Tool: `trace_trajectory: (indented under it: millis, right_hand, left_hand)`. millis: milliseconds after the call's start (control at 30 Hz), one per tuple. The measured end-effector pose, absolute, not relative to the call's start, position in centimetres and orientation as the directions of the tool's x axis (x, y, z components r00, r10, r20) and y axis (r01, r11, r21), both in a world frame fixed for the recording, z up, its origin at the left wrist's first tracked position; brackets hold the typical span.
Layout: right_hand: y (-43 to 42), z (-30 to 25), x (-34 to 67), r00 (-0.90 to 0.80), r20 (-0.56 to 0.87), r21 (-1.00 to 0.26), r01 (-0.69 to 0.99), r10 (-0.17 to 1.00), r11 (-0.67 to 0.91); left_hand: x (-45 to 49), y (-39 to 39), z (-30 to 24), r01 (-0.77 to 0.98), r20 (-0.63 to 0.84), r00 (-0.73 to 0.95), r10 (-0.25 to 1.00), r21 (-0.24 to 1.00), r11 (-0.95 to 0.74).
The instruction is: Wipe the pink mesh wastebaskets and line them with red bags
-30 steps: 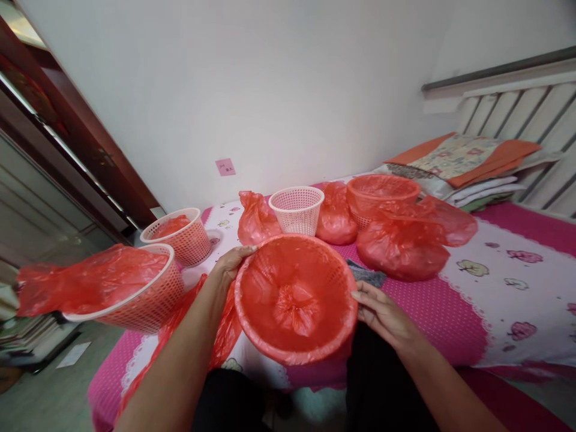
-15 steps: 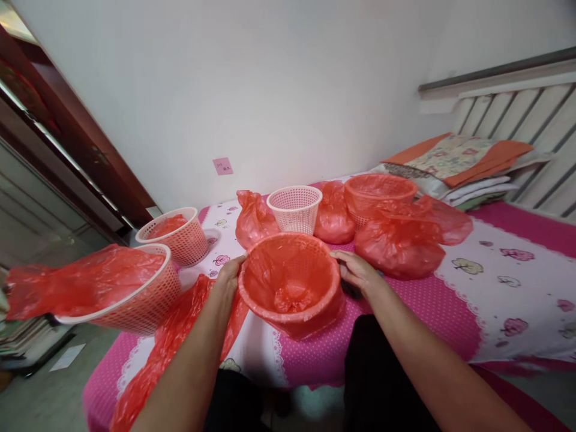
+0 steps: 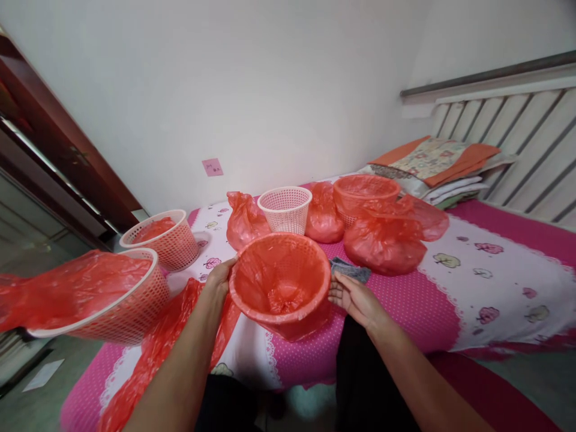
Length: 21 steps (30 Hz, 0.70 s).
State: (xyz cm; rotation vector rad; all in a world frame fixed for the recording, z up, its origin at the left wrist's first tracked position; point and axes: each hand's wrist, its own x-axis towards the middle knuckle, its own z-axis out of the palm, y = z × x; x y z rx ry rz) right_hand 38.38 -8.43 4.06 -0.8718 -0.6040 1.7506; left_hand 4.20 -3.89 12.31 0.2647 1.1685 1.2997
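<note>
A basket point(image 3: 279, 318) lined with a red plastic bag stands in front of me, its open top tilted toward me. The bag is folded over the rim and bunched at the bottom. My left hand point(image 3: 219, 279) grips the basket's left side near the rim, its fingertips hidden behind. On the other side, my right hand point(image 3: 355, 299) is closed against the basket's right wall, fingers curled and thumb by the rim. Just beyond that hand lies a grey cloth point(image 3: 350, 270). A loose red plastic bag point(image 3: 173, 321) trails under my left forearm.
At left are a large pink basket point(image 3: 146, 300) with a red bag and a smaller one point(image 3: 180, 245). Behind stand a white basket point(image 3: 286, 213), stuffed red bags point(image 3: 387, 246) and a red-lined basket point(image 3: 366, 187). Folded bedding point(image 3: 443, 165) lies by the bed's railing point(image 3: 517, 144).
My right hand has slid lower along the basket's right side, and the grey cloth behind it shows more. The view has shifted slightly; the basket stays between my hands.
</note>
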Motion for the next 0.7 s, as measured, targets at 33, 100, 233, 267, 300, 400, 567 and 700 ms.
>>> trace_trajectory:
  millis: [33, 100, 233, 267, 300, 400, 567, 700]
  right_hand:
    - [-8.6, 4.2, 37.9, -0.194, -0.235, -0.739, -0.6, 0.952, -0.305]
    - [-8.5, 4.5, 37.3, -0.187, -0.181, -0.739, -0.622, 0.966, -0.259]
    - [-8.1, 4.5, 37.5, -0.185, -0.17, -0.78, -0.575, 0.968, -0.247]
    - [-8.1, 4.3, 37.9, -0.154, -0.174, -0.798, -0.556, 0.973, -0.231]
    - [-8.1, 4.1, 38.3, -0.101, -0.174, -0.818, -0.539, 0.98, -0.201]
    - [-8.5, 3.8, 39.7, 0.109, -0.147, -0.866, -0.495, 0.983, -0.075]
    - [-9.5, 4.5, 39.9, 0.053, -0.095, -0.9, -0.431, 0.994, -0.063]
    - [-9.9, 5.1, 38.4, -0.084, -0.1, -0.908, -0.399, 0.991, -0.125]
  left_hand:
    - [4.3, -4.0, 12.3, -0.601, -0.513, -0.172, 0.841, 0.731, 0.323]
    - [4.4, -4.4, 12.4, -0.597, -0.509, -0.182, 0.841, 0.737, 0.317]
    - [4.4, -5.3, 12.4, -0.586, -0.507, -0.2, 0.839, 0.748, 0.312]
    - [4.4, -5.6, 12.4, -0.584, -0.506, -0.205, 0.838, 0.75, 0.31]
    - [4.4, -5.9, 12.4, -0.582, -0.505, -0.212, 0.837, 0.753, 0.307]
    - [4.5, -6.8, 12.3, -0.577, -0.495, -0.238, 0.836, 0.764, 0.288]
    - [4.8, -7.8, 11.9, -0.565, -0.462, -0.279, 0.842, 0.788, 0.245]
    - [4.9, -8.3, 11.6, -0.559, -0.445, -0.302, 0.843, 0.799, 0.222]
